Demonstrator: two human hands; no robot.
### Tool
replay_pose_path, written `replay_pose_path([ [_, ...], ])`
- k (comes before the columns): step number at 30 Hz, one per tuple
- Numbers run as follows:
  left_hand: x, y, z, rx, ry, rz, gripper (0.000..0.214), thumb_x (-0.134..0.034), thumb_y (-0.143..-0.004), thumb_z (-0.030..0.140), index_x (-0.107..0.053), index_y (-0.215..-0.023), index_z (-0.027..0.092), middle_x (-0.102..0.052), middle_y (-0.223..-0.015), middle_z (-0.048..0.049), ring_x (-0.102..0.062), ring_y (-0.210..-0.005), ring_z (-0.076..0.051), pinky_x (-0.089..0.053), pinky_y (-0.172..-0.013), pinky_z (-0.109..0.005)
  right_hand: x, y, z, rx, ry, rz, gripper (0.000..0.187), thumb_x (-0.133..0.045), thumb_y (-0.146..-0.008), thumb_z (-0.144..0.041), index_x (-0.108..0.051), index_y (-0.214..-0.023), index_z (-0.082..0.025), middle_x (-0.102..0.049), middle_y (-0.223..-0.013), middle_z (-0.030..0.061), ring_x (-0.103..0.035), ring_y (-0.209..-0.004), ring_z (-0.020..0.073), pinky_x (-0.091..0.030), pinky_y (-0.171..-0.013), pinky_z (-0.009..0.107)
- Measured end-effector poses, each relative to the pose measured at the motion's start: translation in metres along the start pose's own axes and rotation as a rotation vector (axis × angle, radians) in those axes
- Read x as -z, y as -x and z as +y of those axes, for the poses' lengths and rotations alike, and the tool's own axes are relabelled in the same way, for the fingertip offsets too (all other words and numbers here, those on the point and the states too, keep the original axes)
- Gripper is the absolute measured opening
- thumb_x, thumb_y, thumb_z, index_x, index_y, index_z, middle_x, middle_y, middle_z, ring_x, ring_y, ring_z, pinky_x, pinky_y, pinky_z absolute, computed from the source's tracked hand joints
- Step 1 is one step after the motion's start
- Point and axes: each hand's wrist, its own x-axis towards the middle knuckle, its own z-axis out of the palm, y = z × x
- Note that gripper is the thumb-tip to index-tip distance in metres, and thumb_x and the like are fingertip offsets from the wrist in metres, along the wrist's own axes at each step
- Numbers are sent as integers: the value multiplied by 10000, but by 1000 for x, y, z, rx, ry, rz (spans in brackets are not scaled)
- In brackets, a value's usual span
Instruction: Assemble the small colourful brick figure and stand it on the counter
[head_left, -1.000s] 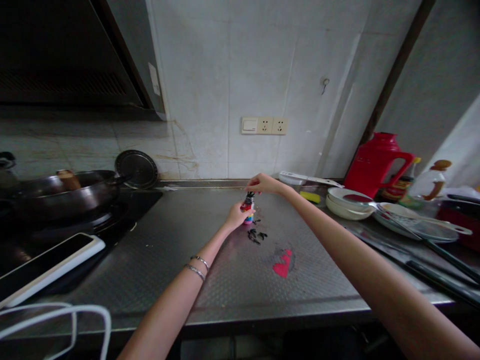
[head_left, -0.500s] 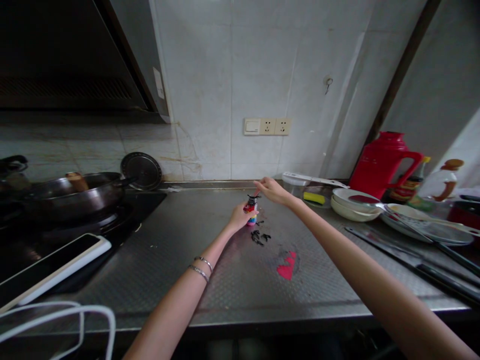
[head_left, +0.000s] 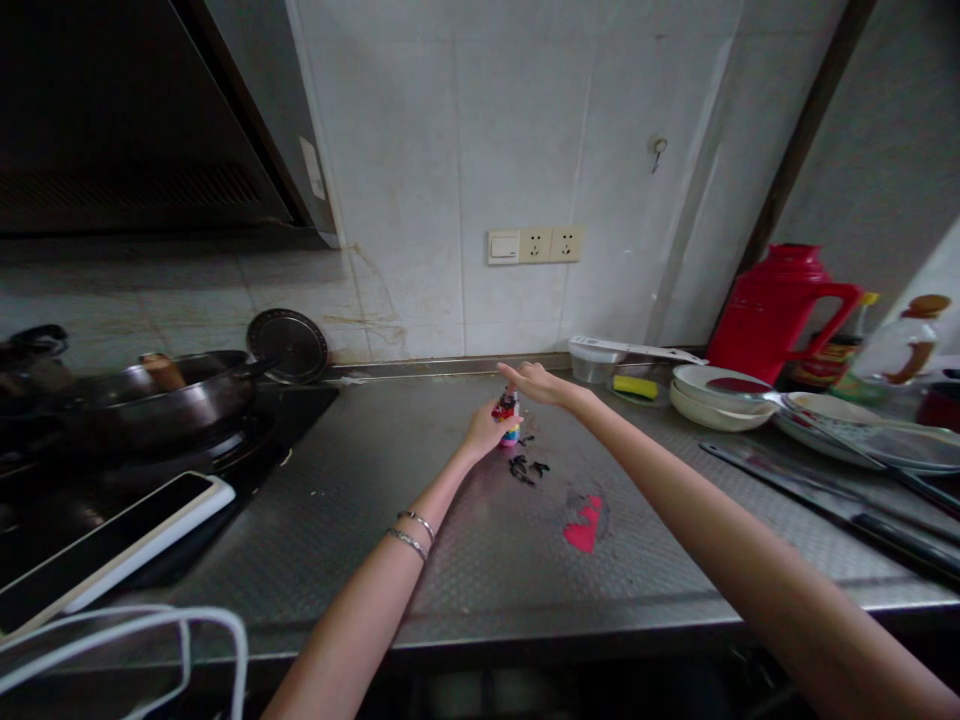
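A small, colourful toy figure (head_left: 508, 415) stands far out on the steel counter (head_left: 420, 540). My left hand (head_left: 484, 432) is closed round its lower part. My right hand (head_left: 536, 383) hovers just above and behind the figure's top with fingers stretched flat, holding nothing I can see. Several small black pieces (head_left: 525, 467) lie on the counter just right of the figure. A red flat scrap (head_left: 584, 524) lies nearer to me.
A wok (head_left: 161, 392) sits on the hob at the left, with a white-edged phone (head_left: 105, 553) and white cable (head_left: 150, 640) in front. At the right stand a red jug (head_left: 780, 305), stacked plates (head_left: 712, 392), a yellow sponge (head_left: 634, 386) and long knives (head_left: 832, 505).
My right hand has let go of the figure's top and flattened out above it. The left hand keeps its hold on the figure.
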Motion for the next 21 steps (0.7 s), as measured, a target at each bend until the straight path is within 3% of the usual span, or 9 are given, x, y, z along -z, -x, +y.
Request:
replay_pose_path([
  [4,0,-1,1,2,-9,-4,223,-630,-672,324,-613,-806,146,-633,-761,-55,-558,-682,-147,-418,-633,-271,-7,-3,1,-15,25,-37,462,-304,-874,-458,-675,-942,-191,-674,-808,105,-578,-904,278,-368,-857,377],
  [10,0,-1,1,7,-32,-2,242,-631,-669,336,-611,-827,154,-634,-781,-54,-561,-706,-151,-416,-636,-266,-7,4,-1,21,-25,-36,600,-213,-875,-515,-694,-830,-158,-668,-795,110,-578,-881,241,-371,-851,326],
  [16,0,-2,0,12,-1,-9,245,-627,-667,328,-617,-838,153,-635,-772,-52,-554,-691,-148,-417,-638,-265,4,18,-3,34,-159,139,659,-155,-892,-480,-690,-744,-125,-659,-839,104,-576,-827,189,-379,-811,269],
  [21,0,-2,-1,-2,38,-6,272,-630,-663,330,-628,-863,147,-636,-778,-61,-551,-696,-150,-418,-658,-268,9,21,-5,57,-196,189,533,-263,-892,-385,-687,-712,-118,-663,-759,66,-576,-739,157,-390,-727,226],
])
